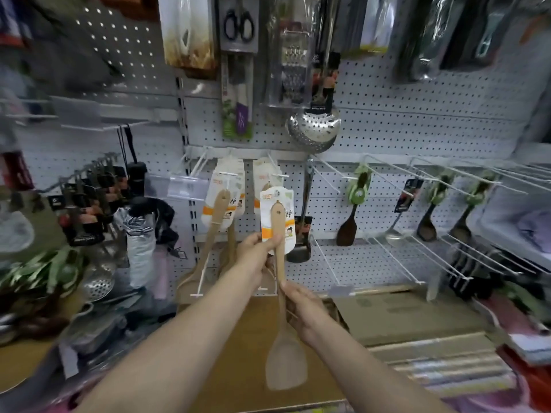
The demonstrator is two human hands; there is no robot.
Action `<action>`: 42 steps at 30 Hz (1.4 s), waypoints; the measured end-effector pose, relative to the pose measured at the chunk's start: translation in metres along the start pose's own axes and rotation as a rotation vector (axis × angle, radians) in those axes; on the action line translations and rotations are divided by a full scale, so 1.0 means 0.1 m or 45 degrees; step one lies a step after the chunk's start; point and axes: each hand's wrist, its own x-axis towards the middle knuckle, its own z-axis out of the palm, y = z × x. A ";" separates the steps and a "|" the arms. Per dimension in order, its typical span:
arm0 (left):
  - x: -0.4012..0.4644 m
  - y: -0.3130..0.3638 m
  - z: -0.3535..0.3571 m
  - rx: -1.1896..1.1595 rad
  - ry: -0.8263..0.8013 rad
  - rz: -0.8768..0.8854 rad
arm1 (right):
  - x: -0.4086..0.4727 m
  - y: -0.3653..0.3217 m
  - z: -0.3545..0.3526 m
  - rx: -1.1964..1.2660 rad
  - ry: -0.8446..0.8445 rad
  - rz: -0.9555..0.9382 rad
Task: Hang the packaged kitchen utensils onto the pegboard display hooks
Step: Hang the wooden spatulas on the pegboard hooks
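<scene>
Your left hand (258, 248) pinches the lower edge of the white-and-orange header card (276, 219) of a wooden spatula (280, 293), thumb and fingers (275, 240) pressed together on the card and the handle. Your right hand (301, 311) curls round the handle lower down, just above the blade, which hangs down in clear wrap in front of a cardboard box (250, 353). Both forearms reach forward and up from the bottom of the frame, the left from the left side, the right from the right, holding the spatula upright and close in front of the pegboard (417, 120). The top of its card sits just below the tip of a white hook (275, 169) that carries more of the same packs; a second such batch (222, 201) hangs on the hook to the left. The card bears red and black Chinese characters, too blurred to read. A perforated steel skimmer (313, 129) hangs above.
</scene>
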 end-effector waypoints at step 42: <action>0.82 0.03 -0.05 0.031 0.164 -0.059 | 0.84 -0.61 0.31 -0.073 0.120 0.111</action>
